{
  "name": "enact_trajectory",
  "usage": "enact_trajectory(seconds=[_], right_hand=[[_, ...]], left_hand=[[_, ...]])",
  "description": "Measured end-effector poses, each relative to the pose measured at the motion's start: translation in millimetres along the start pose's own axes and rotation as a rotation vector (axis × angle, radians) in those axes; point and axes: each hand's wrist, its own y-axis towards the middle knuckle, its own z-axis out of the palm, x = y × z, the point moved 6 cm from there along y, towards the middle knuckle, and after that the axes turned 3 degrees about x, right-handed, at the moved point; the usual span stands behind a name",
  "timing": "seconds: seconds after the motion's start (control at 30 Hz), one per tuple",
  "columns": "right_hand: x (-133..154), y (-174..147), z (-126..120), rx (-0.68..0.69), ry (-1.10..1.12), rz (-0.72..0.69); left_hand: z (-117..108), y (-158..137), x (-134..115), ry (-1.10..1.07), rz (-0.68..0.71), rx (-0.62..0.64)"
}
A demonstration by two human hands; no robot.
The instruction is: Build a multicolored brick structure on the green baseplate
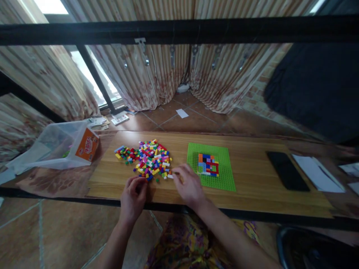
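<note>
A loose pile of small toy building bricks (153, 158) in many colours lies on the wooden board. My left hand (133, 196) is at the pile's near edge, thumb and fingers curled together in a pinch; whatever is between the tips is too small to name. On the pile's right side, my right hand (189, 185) has its fingers bent and closed beside a white brick (170, 176); its grip is hidden. Just beyond that hand, a green baseplate (224, 181) carries a low, multicoloured brick build (208, 165) with a red part on its right.
A clear plastic bin (63, 142) with an orange label lies at the left. Toward the right are a black phone-like slab (287, 170) and white paper (318, 172). A dark metal bar (179, 31) crosses above, before curtains (146, 82). The wooden board (252, 179) ends near my lap.
</note>
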Motion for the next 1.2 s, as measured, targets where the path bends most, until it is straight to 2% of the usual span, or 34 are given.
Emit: enact_trajectory(seconds=[0.13,0.2,0.27,0.33,0.43,0.57,0.8,1.03,1.2], right_hand=[[-58,-14,-74,-0.198,0.048,0.138],[-84,-19,-104,-0.252,0.017,0.186],[-101,-19,-124,-0.256,-0.03,0.197],[-108,-16,-133,-0.226,-0.067,0.175],[-107,-6,-131,-0.145,-0.108,0.12],[-104,7,-118,-0.012,-0.166,0.09],[-111,19,-111,0.098,-0.268,0.101],[-107,23,-105,0.21,-0.397,0.004],[-104,26,-99,0.285,-0.534,-0.016]], left_hand=[[2,-2,-10,-0.009,0.032,-0.071],[6,-3,-21,-0.024,0.083,-0.098],[13,-3,-35,-0.046,0.155,-0.1],[21,-2,-47,-0.058,0.227,-0.079],[33,1,-56,-0.054,0.289,-0.044],[41,3,-50,-0.069,0.294,-0.071],[42,3,-46,-0.073,0.28,-0.096],[44,3,-49,-0.076,0.253,-0.08],[44,2,-50,-0.076,0.246,-0.066]])
